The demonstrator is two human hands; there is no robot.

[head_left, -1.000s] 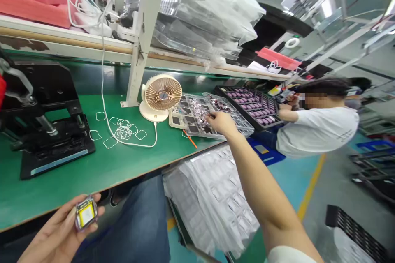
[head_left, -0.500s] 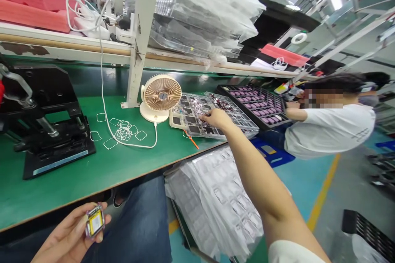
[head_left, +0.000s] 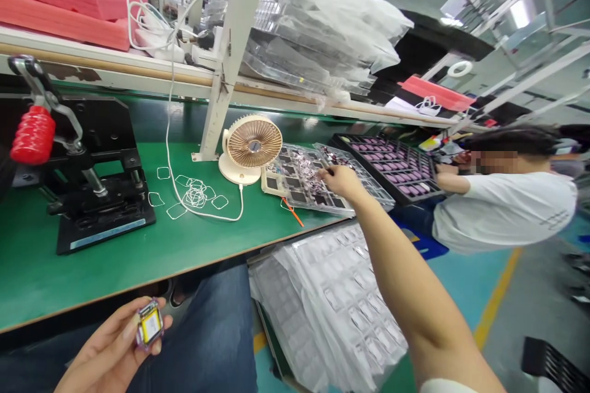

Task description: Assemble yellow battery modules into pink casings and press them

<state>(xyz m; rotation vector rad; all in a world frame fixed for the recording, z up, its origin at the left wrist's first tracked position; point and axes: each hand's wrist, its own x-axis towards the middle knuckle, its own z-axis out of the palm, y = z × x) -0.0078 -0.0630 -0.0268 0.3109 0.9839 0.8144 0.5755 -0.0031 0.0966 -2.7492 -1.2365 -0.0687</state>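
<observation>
Left hand (head_left: 106, 356) at seven o'clock pinches yellow part (head_left: 149, 324) in purple frame, right hand (head_left: 340, 181) reaches onto clear tray (head_left: 286, 187) at three o'clock of fan (head_left: 252, 146), fingers curled, grip unclear

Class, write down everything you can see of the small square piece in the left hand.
The small square piece is flat with rounded corners: a bright yellow centre inside a translucent purplish frame that looks like plastic. It is held nearly upright, face toward the camera. The left hand pinches its edges between thumb and fingertips, low in view, nearer the camera than the green bench.
</observation>
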